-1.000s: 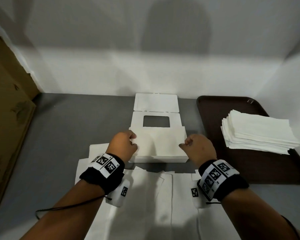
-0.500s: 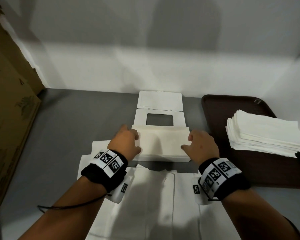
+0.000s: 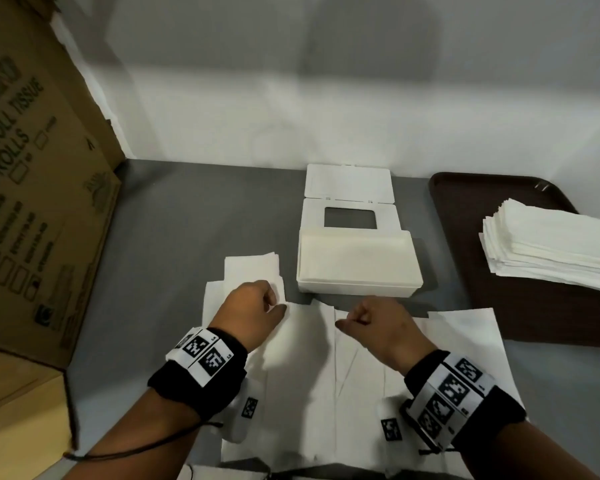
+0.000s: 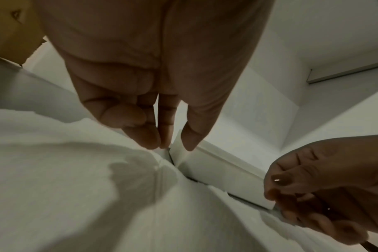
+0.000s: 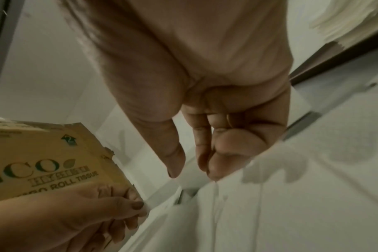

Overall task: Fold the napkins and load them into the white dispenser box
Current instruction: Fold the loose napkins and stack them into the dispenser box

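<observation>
The white dispenser box (image 3: 359, 271) sits mid-table, filled level with folded napkins. Its windowed lid (image 3: 350, 202) lies flipped open behind it. Unfolded white napkins (image 3: 312, 382) overlap on the table in front of the box. My left hand (image 3: 257, 306) hovers at their far left edge, fingers loosely curled. In the left wrist view its thumb and fingertips (image 4: 155, 141) stand slightly apart just above the paper (image 4: 76, 187). My right hand (image 3: 368, 323) is curled the same way over the napkins' far edge, its thumb (image 5: 175, 163) apart from the fingers.
A brown tray (image 3: 465, 209) at the right carries a tall stack of napkins (image 3: 551, 251). A large cardboard tissue carton (image 3: 39, 188) fills the left side. More napkins (image 3: 250, 268) lie left of the box. White walls close the back and right.
Both hands have left the dispenser box, where they pressed on the napkins inside, and drawn back toward me to the far edge of the spread napkins.
</observation>
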`<state>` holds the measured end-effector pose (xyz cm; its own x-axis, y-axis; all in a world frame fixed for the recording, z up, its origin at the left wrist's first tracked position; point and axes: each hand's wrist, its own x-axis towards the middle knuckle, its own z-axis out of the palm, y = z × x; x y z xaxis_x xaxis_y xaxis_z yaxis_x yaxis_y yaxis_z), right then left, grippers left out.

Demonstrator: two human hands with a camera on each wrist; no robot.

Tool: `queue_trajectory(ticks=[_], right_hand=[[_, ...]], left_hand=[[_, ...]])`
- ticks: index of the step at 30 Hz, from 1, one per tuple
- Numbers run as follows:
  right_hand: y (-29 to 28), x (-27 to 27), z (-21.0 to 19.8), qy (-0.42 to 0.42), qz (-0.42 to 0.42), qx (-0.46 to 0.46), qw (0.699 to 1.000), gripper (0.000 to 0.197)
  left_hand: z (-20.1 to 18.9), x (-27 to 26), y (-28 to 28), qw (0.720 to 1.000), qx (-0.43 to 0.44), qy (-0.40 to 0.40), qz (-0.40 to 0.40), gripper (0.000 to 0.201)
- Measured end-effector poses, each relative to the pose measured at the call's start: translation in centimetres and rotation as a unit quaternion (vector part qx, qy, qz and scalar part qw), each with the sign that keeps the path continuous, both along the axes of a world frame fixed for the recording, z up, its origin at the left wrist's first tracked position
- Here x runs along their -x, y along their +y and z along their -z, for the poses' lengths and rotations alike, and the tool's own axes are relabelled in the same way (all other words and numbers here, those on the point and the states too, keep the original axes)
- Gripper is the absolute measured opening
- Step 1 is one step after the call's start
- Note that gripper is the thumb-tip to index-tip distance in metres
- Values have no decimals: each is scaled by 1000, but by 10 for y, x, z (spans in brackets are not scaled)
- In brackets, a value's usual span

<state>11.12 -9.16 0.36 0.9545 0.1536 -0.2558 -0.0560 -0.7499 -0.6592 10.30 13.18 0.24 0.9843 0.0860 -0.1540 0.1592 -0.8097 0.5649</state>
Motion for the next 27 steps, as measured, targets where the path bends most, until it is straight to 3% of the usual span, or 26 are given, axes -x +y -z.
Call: queue_trajectory(ticks=[5,9,19,27], right_hand=[[22,21,15,49,17,25,998,29],[37,30,14,41,54,44,997,33],[49,37,18,53,91,58,993,40],[53,52,15,-43,69,-8,997,31]], left_hand=[[15,25,9,999,33,37,-10,20],[25,35,8,997,27,72,1,38],[37,39,7,998,24,54,22,50],[35,39,10,998,30,42,29,61]])
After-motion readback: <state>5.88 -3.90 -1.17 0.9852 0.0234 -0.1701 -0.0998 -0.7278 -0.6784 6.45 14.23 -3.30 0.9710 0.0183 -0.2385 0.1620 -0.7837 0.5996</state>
